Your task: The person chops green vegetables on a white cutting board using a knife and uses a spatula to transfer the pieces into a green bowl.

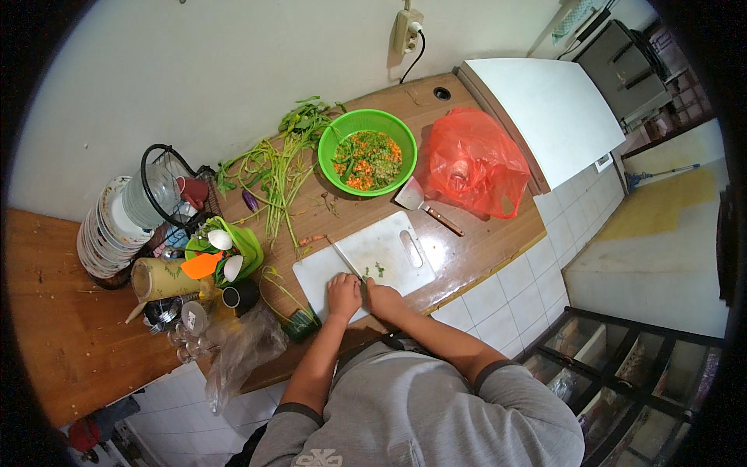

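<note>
A white cutting board (311, 274) with a slot handle lies before me at the counter's front edge. My right hand (383, 300) is closed round the handle end of a knife (345, 255), whose blade points away from me to the far left across the board. Right beside it, my left hand (343, 296) rests on the board with its fingers curled in; what they hold, if anything, is hidden. Small bits of chopped greens (376, 269) lie on the board. Beyond its far edge is a thin orange carrot piece (312, 240).
A green bowl (327, 177) of chopped vegetables stands at the back, with leafy stems (282, 167) and a purple eggplant (250, 200) to its left. Rightward lie a broad-bladed spatula (411, 194) and a red plastic bag (475, 163). Stacked plates (109, 233) and utensils crowd the left.
</note>
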`<move>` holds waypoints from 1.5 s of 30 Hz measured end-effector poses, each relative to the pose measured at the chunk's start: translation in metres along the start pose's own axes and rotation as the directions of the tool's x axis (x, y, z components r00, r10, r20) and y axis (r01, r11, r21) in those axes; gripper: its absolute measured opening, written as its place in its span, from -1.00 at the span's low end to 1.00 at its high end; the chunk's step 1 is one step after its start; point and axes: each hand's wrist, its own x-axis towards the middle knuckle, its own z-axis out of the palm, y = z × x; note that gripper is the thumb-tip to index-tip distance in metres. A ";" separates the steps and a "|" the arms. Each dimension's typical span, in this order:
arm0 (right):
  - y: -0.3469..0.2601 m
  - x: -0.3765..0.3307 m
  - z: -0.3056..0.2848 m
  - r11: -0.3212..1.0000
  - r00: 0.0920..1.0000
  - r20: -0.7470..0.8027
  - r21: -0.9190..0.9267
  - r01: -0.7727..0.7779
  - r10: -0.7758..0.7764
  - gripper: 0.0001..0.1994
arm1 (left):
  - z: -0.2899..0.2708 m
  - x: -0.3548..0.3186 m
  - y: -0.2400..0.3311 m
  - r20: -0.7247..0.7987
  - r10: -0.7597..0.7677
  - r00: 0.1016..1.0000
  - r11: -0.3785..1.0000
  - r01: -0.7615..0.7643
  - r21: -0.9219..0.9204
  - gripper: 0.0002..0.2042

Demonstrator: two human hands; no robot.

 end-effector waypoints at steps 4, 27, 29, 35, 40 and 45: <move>-0.004 -0.001 -0.004 1.000 1.000 0.010 -0.009 0.006 -0.006 -0.77 | -0.002 -0.001 0.000 -0.019 -0.005 1.000 1.000 0.005 -0.003 -0.93; -0.001 0.003 -0.002 1.000 1.000 0.016 0.000 0.013 -0.013 -0.75 | 0.002 -0.009 0.000 -0.053 0.027 0.998 0.998 -0.030 -0.048 -0.93; 0.000 0.003 0.000 1.000 1.000 0.012 0.004 0.021 -0.021 -0.74 | 0.001 -0.006 -0.001 -0.031 0.003 1.000 0.998 -0.005 -0.061 -0.93; 0.003 0.004 0.004 0.998 0.997 -0.052 0.029 0.055 -0.054 -0.80 | -0.001 -0.007 0.004 -0.023 0.011 1.000 1.000 -0.011 0.016 -0.91; 0.005 0.003 0.004 0.997 0.997 -0.050 0.030 0.064 -0.063 -0.79 | 0.001 -0.010 0.007 -0.006 0.012 1.000 0.999 -0.012 0.053 -0.90; 0.005 0.003 0.003 0.997 0.997 -0.038 0.002 0.074 -0.074 -0.79 | 0.005 -0.016 0.003 -0.022 0.034 0.999 0.998 -0.033 0.054 -0.89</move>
